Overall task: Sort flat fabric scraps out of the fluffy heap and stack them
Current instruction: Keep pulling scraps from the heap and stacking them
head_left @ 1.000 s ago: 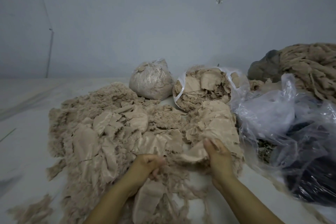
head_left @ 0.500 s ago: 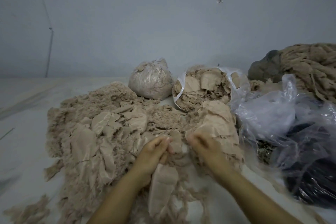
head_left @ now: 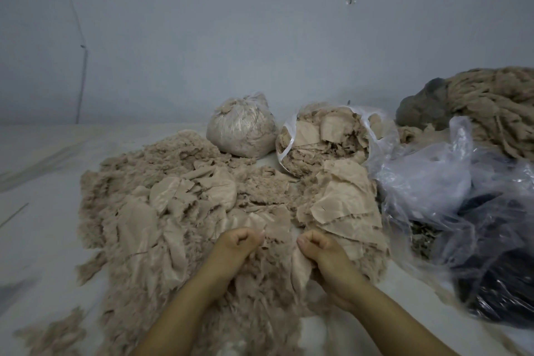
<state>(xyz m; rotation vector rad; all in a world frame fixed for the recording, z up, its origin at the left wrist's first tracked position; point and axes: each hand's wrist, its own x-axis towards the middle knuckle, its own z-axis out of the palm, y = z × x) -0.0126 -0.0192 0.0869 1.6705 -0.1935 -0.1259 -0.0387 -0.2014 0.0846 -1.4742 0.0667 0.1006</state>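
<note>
Floor (head_left: 43, 211): pale sheet covering, carrying everything listed below.

Fluffy heap (head_left: 121, 211): beige fibre spread wide across the centre and left, with flat fabric scraps (head_left: 179, 193) lying on and half buried in it.

Clear plastic bags (head_left: 450, 191): crumpled at the right, over dark contents.

Rope-like bundle (head_left: 497, 107): tan, at the far right against the wall, beside a grey lump.

Stack of flat scraps (head_left: 344, 205): layered pieces right of centre, just in front of the open bag and touching the heap's edge.

Open bag (head_left: 326, 136): white plastic, holding mixed scraps and fluff.

Tied bag (head_left: 239, 127): full of fibre, just left of the open bag.

Left hand (head_left: 239, 243): fingers curled, pinching the edge of 1 scrap (head_left: 277, 225) at the heap's near side.

Right hand (head_left: 318, 246): fingers curled, gripping the same scrap, close beside the left.

Risk, as judged: fluff clings to the held scrap, so a quick lift would likely carry fibre onto the stack. Pulling the 2 hands apart hard could tear thin fabric. The stack sits against loose fibre and looks uneven; a careless drop could slide its layers back into the heap.
</note>
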